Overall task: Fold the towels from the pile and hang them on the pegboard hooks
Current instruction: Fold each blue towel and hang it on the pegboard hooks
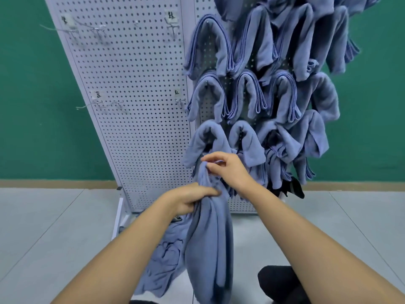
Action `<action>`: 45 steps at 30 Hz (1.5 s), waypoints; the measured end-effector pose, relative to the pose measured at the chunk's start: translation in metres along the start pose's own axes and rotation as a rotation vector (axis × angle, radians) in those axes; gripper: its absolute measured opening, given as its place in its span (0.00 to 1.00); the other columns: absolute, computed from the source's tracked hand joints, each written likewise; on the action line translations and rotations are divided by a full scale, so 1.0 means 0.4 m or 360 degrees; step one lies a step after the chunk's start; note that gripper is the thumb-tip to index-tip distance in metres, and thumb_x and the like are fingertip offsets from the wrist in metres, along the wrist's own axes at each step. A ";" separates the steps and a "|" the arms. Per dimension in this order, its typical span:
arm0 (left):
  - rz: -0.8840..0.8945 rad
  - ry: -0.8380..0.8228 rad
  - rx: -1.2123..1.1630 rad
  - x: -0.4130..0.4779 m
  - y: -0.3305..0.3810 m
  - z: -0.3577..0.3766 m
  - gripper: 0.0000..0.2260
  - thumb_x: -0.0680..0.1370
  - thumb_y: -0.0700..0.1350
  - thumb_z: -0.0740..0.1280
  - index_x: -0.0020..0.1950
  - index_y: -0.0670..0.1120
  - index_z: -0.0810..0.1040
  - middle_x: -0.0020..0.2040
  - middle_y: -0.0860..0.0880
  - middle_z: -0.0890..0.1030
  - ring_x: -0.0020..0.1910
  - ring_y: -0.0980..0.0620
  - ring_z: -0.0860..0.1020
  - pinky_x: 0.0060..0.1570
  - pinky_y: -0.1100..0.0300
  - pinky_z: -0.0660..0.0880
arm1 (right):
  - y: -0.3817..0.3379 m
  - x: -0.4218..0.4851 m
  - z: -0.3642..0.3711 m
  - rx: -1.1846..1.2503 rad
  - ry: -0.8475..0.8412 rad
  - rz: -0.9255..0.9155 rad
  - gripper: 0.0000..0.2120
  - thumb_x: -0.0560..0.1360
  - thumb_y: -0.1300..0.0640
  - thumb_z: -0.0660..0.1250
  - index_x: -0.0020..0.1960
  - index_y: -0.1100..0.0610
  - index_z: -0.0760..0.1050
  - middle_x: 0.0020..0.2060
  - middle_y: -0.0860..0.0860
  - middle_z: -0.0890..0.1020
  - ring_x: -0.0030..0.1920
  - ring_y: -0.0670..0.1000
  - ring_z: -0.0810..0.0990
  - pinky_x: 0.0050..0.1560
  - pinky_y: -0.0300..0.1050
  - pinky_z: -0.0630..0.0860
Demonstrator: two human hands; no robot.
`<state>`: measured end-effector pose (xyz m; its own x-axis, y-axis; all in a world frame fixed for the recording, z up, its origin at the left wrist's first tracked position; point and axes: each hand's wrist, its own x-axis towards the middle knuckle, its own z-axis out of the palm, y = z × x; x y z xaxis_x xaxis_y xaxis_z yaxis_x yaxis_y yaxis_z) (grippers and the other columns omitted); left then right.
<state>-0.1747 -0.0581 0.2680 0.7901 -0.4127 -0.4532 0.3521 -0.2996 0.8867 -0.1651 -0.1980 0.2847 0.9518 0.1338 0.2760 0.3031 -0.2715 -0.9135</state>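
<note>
Green wall (32, 106) backs towel-hung pegboard (135, 106); left hand (192, 198) and right hand (228, 170) grip towel (208, 249).

A shop-like display or staging room: a white freestanding pegboard (135, 102) with wire hooks (97, 31) and handwritten label tags (171, 16), plain green wall (32, 106), grey tiled floor (54, 227).

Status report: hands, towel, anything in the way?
Left hand grips bunched blue cloth towel below its top; right hand pinches the top. Towel hangs toward floor. Hung blue towels crowd white perforated pegboard around right hand.
</note>
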 end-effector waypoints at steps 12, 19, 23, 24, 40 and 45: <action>0.0467 0.0176 -0.1069 -0.095 0.072 -0.080 0.13 0.80 0.51 0.63 0.54 0.44 0.81 0.48 0.46 0.85 0.47 0.52 0.83 0.45 0.59 0.80 | 0.042 -0.044 -0.056 0.0067 0.0122 0.0539 0.23 0.80 0.46 0.59 0.38 0.62 0.77 0.33 0.53 0.80 0.36 0.50 0.77 0.43 0.42 0.77; 0.0497 0.0111 -0.1307 -0.101 0.091 -0.064 0.13 0.80 0.52 0.62 0.43 0.46 0.80 0.36 0.48 0.81 0.37 0.52 0.81 0.37 0.61 0.79 | 0.066 -0.052 0.007 0.0547 -0.0372 0.0839 0.27 0.77 0.38 0.59 0.60 0.60 0.77 0.45 0.52 0.78 0.41 0.49 0.77 0.44 0.39 0.76; 0.0590 0.0061 -0.1439 -0.122 0.108 -0.064 0.15 0.79 0.50 0.62 0.37 0.45 0.81 0.35 0.49 0.79 0.36 0.52 0.80 0.37 0.60 0.79 | 0.050 -0.036 0.042 0.1057 -0.0420 0.0887 0.25 0.71 0.37 0.67 0.57 0.56 0.77 0.46 0.53 0.76 0.47 0.50 0.75 0.55 0.43 0.75; 0.0645 0.0029 -0.1479 -0.122 0.105 -0.068 0.18 0.79 0.50 0.61 0.33 0.45 0.81 0.32 0.50 0.79 0.33 0.54 0.80 0.33 0.62 0.78 | 0.046 -0.036 0.051 0.1128 -0.0490 0.0902 0.24 0.73 0.39 0.67 0.59 0.56 0.78 0.50 0.52 0.78 0.52 0.51 0.76 0.63 0.47 0.73; 0.0248 0.0850 -0.0715 -0.083 -0.028 -0.218 0.11 0.75 0.43 0.71 0.54 0.38 0.80 0.45 0.42 0.83 0.41 0.48 0.81 0.39 0.56 0.78 | -0.018 -0.026 -0.090 0.0897 0.0329 0.0562 0.12 0.75 0.54 0.70 0.54 0.61 0.79 0.45 0.55 0.86 0.46 0.51 0.85 0.41 0.41 0.79; -0.0046 0.0702 -0.0597 -0.075 -0.049 -0.224 0.08 0.77 0.44 0.68 0.49 0.39 0.80 0.45 0.42 0.83 0.39 0.46 0.80 0.36 0.57 0.80 | -0.019 -0.021 -0.124 0.0576 0.0203 0.0597 0.13 0.73 0.53 0.72 0.54 0.59 0.79 0.46 0.55 0.86 0.45 0.52 0.85 0.42 0.44 0.79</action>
<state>-0.1603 0.0373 0.2723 0.8837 0.0129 -0.4679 0.4666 0.0531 0.8828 -0.1731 -0.2445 0.3041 0.9966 -0.0320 -0.0755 -0.0731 0.0706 -0.9948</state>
